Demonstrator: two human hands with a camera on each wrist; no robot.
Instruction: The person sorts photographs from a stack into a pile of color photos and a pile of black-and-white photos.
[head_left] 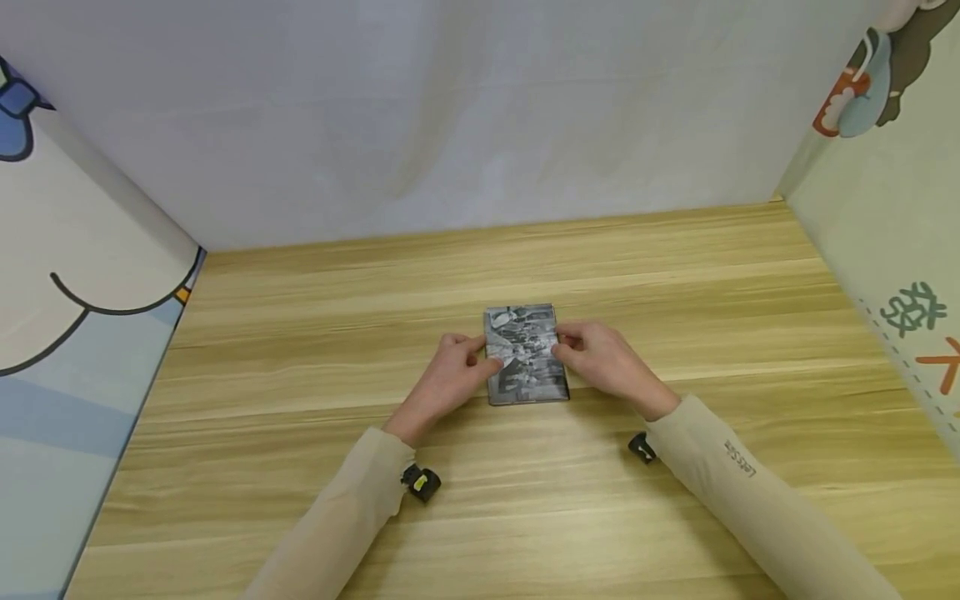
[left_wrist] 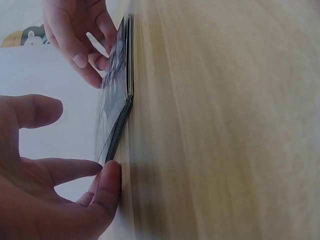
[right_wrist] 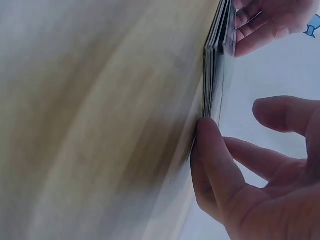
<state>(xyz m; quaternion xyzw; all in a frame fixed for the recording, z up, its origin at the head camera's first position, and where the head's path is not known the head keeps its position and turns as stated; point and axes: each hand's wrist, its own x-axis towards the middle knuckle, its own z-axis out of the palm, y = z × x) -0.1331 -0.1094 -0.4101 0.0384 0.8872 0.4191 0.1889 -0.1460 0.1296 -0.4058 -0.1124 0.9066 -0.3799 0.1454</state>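
Note:
A small stack of black-and-white picture cards lies on the wooden table, its long sides running away from me. Layered edges of the cards show in the right wrist view. At the left side, my left hand touches the edge with its fingertips. Its thumb is raised, apart from the cards in the left wrist view. My right hand touches the opposite edge with its fingertips, and its thumb also stands off the cards. The undersides of the cards are hidden.
The wooden table has a pale sheet or wall behind it. Patterned panels stand at its left and right. Black wrist devices hang at both sleeves.

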